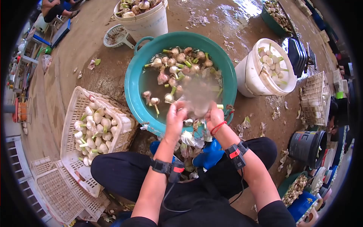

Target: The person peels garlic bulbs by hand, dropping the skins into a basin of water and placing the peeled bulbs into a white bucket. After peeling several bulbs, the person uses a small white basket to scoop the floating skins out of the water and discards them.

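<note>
Wet flr (219,19), tub (131,85) btwn crate (126,126) & bucket (247,75)

Lg. round plastic tub (131,90): teal, w/ murky grey-brown water (149,81). Whole garlic bulbs (163,78) in it: off-white, some streaked pinkish-purple, w/ pale-green stems. Slatted rect. plastic crate (124,130): cream; round bulbs (97,118) inside: white. Person's trousers (117,172): v. dark navy; boots (208,153): bright blue; thin cord bracelet (218,128): red.

"What's on your head feed?"

"I see the left hand (176,116) and right hand (214,116) above the teal tub (131,85)'s near side, garlic bulbs (194,68) in its water."

"Beside it?"

"Crate (126,126) left, white bucket (245,79) right, both holding garlic."
</note>
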`<state>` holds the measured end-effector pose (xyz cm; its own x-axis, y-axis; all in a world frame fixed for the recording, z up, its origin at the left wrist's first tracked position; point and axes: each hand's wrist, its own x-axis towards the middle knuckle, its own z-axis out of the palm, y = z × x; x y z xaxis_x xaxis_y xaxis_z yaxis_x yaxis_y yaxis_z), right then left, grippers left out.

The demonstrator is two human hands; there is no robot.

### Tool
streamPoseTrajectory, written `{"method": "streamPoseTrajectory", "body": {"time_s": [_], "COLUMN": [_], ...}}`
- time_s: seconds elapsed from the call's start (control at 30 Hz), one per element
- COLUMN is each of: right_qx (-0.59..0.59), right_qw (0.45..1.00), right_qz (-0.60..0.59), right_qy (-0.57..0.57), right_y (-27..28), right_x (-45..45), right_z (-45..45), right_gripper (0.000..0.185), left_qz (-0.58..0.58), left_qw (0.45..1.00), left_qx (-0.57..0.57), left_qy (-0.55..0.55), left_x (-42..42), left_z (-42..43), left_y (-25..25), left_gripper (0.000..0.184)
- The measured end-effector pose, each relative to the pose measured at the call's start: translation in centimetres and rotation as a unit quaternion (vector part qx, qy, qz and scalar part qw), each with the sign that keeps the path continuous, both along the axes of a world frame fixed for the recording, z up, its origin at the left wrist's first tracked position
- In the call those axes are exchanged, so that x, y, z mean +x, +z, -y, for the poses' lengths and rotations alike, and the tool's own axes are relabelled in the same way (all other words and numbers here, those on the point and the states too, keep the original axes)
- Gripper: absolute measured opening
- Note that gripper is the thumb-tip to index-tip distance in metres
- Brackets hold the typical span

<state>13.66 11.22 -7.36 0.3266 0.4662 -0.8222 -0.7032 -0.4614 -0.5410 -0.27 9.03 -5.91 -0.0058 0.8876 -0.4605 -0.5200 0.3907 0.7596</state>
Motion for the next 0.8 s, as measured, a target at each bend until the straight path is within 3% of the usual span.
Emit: {"method": "streamPoseTrajectory", "body": {"time_s": [0.03, 0.1, 0.13, 0.17, 0.2, 0.23, 0.27, 0.3, 0.33, 0.37, 0.4, 0.43, 0.47, 0.53, 0.57, 0.63, 0.67, 0.7, 0.77, 0.8], "right_qx": [0.000, 0.043, 0.066, 0.068, 0.084, 0.099, 0.128, 0.149, 0.160, 0.242, 0.283, 0.325, 0.325, 0.366, 0.424, 0.332, 0.275, 0.306, 0.368, 0.368], "right_qw": [1.000, 0.998, 0.995, 0.995, 0.988, 0.979, 0.969, 0.952, 0.894, 0.863, 0.841, 0.815, 0.816, 0.743, 0.689, 0.659, 0.626, 0.584, 0.543, 0.542], "right_qz": [0.000, -0.015, 0.060, 0.059, 0.104, 0.150, 0.139, 0.139, 0.163, 0.003, -0.024, -0.050, -0.045, 0.086, 0.255, 0.357, 0.434, 0.492, 0.497, 0.497], "right_qy": [0.003, 0.046, 0.049, 0.053, 0.075, 0.098, 0.158, 0.228, 0.386, 0.444, 0.460, 0.477, 0.476, 0.554, 0.530, 0.573, 0.586, 0.569, 0.568, 0.568], "right_y": [0.0, 0.4, 0.9, 1.7, 2.5, 3.6, 6.3, 6.1, 6.1, 9.7, 12.3, 13.5, 13.1, 10.4, 6.7, 3.5, 3.6, 2.8, 1.5, 1.9], "right_x": [0.0, -0.4, -0.8, -1.4, -1.8, -2.3, -4.4, -6.7, -9.1, -11.4, -13.4, -14.4, -13.9, -11.7, -10.1, -6.3, -5.3, -4.5, -3.1, -2.6], "right_z": [0.1, 0.6, 0.7, 0.6, 0.3, 0.0, 0.0, 0.4, 1.2, 1.9, 2.8, 3.1, 2.7, 1.9, 1.4, 0.0, -0.2, -0.3, -0.5, -0.3], "right_gripper": [0.030, 0.029, 0.031, 0.031, 0.032, 0.034, 0.035, 0.035, 0.033, 0.038, 0.040, 0.044, 0.044, 0.048, 0.048, 0.058, 0.064, 0.071, 0.063, 0.063], "left_qz": [-0.134, -0.158, -0.232, -0.301, -0.303, -0.542, -0.740, -0.689, -0.327, -0.325, -0.540, -0.710, -0.708, -0.573, -0.498, -0.337, -0.397, -0.466, -0.222, -0.222], "left_qw": [0.990, 0.983, 0.952, 0.902, 0.902, 0.793, 0.623, 0.707, 0.941, 0.942, 0.835, 0.659, 0.662, 0.792, 0.846, 0.928, 0.911, 0.869, 0.964, 0.964], "left_qx": [0.044, 0.019, -0.010, -0.038, -0.036, 0.038, 0.106, 0.074, 0.014, 0.013, -0.102, -0.205, -0.202, -0.187, -0.178, -0.161, -0.098, -0.063, -0.038, -0.038], "left_qy": [0.009, -0.088, -0.201, -0.308, -0.304, -0.276, -0.229, -0.140, -0.080, -0.087, 0.025, 0.139, 0.138, 0.095, 0.071, 0.023, -0.049, -0.156, -0.139, -0.139], "left_x": [0.9, 0.6, -0.4, -1.6, -2.4, -3.0, -3.6, -4.4, -5.1, -5.6, -6.2, -6.5, -6.9, -7.7, -8.0, -8.3, -7.3, -6.8, -5.9, -5.3], "left_z": [0.5, 1.2, 1.4, 1.5, 2.0, 3.0, 3.3, 2.2, 0.9, -0.2, -1.3, -2.4, -2.9, -3.7, -3.9, -3.2, -2.9, -2.9, -2.2, -1.8], "left_y": [0.0, -2.0, -4.8, -7.1, -8.0, -8.7, -9.6, -11.4, -17.1, -19.3, -21.5, -22.1, -22.0, -20.8, -19.5, -16.5, -12.4, -7.7, -2.5, -0.9], "left_gripper": [0.014, 0.018, 0.018, 0.017, 0.017, 0.018, 0.019, 0.028, 0.037, 0.037, 0.033, 0.030, 0.030, 0.025, 0.023, 0.021, 0.014, 0.012, 0.009, 0.009]}}
